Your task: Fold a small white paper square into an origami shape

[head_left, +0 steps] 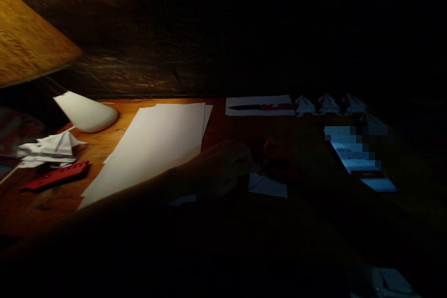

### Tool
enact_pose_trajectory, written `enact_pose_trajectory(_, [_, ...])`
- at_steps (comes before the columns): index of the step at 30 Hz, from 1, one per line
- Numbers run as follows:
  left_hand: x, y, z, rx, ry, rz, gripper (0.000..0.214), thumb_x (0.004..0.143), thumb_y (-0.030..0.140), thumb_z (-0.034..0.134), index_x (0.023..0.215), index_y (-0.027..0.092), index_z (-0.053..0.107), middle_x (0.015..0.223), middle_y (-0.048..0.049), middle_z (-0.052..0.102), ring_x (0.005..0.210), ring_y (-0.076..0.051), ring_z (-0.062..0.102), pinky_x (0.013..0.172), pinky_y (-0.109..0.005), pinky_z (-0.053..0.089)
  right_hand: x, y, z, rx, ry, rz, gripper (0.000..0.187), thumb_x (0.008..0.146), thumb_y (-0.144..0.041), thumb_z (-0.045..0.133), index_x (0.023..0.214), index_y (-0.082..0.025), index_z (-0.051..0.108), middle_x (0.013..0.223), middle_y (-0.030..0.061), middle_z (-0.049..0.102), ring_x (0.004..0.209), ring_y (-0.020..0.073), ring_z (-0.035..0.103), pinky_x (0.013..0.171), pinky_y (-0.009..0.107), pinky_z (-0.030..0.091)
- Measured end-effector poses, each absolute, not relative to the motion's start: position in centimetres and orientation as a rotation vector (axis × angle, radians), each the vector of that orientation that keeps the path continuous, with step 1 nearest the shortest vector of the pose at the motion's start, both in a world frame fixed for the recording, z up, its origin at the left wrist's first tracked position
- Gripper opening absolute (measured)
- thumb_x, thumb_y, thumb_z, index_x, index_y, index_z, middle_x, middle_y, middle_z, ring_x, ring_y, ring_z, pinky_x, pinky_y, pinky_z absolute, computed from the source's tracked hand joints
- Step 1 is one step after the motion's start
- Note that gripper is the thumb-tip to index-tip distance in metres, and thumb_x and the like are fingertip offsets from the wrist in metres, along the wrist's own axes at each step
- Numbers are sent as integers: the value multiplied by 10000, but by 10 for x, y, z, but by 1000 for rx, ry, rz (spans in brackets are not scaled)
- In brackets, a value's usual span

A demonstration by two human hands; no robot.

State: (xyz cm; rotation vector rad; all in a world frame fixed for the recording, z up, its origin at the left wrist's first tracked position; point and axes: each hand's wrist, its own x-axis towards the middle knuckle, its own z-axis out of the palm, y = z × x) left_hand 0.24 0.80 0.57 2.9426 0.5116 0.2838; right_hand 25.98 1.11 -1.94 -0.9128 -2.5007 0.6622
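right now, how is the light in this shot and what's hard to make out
Head view: warm light near the lampshade brightens the paper sheets; head view: left hand in deep shadow, right hand barely visible; head view: bluish lit screen, partly pixelated.

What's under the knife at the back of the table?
White paper lies under the knife, showing above and below it. The part directly beneath the knife is covered, and the paper hides whatever is under it.
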Motion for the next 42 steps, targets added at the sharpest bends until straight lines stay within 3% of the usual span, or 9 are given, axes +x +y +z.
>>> enact_pose_trajectory(5, [9, -9, 11, 2956, 671, 278, 326, 953, 274, 535, 1263, 220, 618, 1159, -105, 598, 1086, -271, 539, 912, -427, 460, 253, 6, -17, -979, -2408, 642, 154, 880, -307, 687, 972, -185, 672, 951, 39, 652, 811, 163, 597, 670, 276, 419])
enact_pose_trajectory(7, [13, -18, 13, 2961, 746, 261, 413, 951, 437, 562, 1267, 176, 609, 1194, -139, 596, 1091, -303, 540, 884, -446, 467, 253, 4, -14, -1000, -2370, 654, 183, 887, -329, 684, 1017, -200, 681, 951, 29, 674, 805, 156, 614, 674, 272, 426])
enact_pose_trajectory(10, [18, -30, 13, 2969, 791, 285, 551, 933, 537, 578, 1296, 123, 564, 1281, -174, 575, 1131, -320, 538, 890, -445, 471, 257, 3, -7, -994, -2371, 741, 166, 921, -299, 640, 1063, -234, 697, 990, 12, 710, 836, 151, 650, 715, 272, 445])
enact_pose_trajectory(16, [20, -38, 8, 2966, 861, 321, 582, 928, 546, 586, 1274, 79, 556, 1233, -166, 612, 1065, -291, 579, 887, -414, 510, 266, 4, 2, -953, -2374, 940, 210, 925, -288, 628, 1120, -247, 693, 1076, 19, 734, 923, 177, 683, 791, 296, 482])
enact_pose_trajectory(21, [24, -45, 4, 3146, 866, 387, 479, 951, 320, 576, 1339, 45, 516, 1273, -192, 619, 1100, -306, 599, 927, -423, 519, 265, 5, 2, -907, -2409, 885, 208, 963, -327, 579, 1112, -247, 699, 1084, 20, 729, 946, 172, 672, 812, 304, 482])
enact_pose_trajectory(25, [27, -51, 2, 3160, 912, 342, 475, 968, 384, 560, 1300, 45, 546, 1250, -189, 637, 1131, -307, 601, 942, -419, 526, 266, 6, 2, -883, -2460, 885, 242, 957, -347, 597, 1153, -237, 687, 1110, 27, 714, 960, 167, 661, 818, 302, 482])
enact_pose_trajectory(29, [28, -53, -2, 3203, 913, 349, 509, 966, 435, 559, 1253, 15, 577, 1256, -221, 625, 1157, -332, 588, 968, -437, 518, 265, 8, -3, -910, -2469, 844, 279, 878, -257, 689, 1155, -225, 685, 1114, 41, 689, 959, 181, 644, 809, 305, 479])
enact_pose_trajectory(37, [32, -57, 1, 3085, 931, 370, 408, 956, 334, 568, 1240, 41, 582, 1189, -171, 647, 1089, -283, 618, 933, -385, 546, 266, 7, -5, -997, -2444, 852, 294, 869, -288, 703, 1159, -241, 698, 1101, 53, 655, 922, 186, 622, 769, 310, 477])
enact_pose_trajectory(42, [32, -59, -1, 3123, 899, 296, 373, 971, 294, 531, 1249, 49, 583, 1205, -179, 643, 1125, -303, 611, 946, -421, 546, 264, 8, -4, -989, -2431, 867, 360, 856, -254, 704, 1215, -254, 678, 1069, 50, 656, 873, 174, 612, 710, 287, 462])
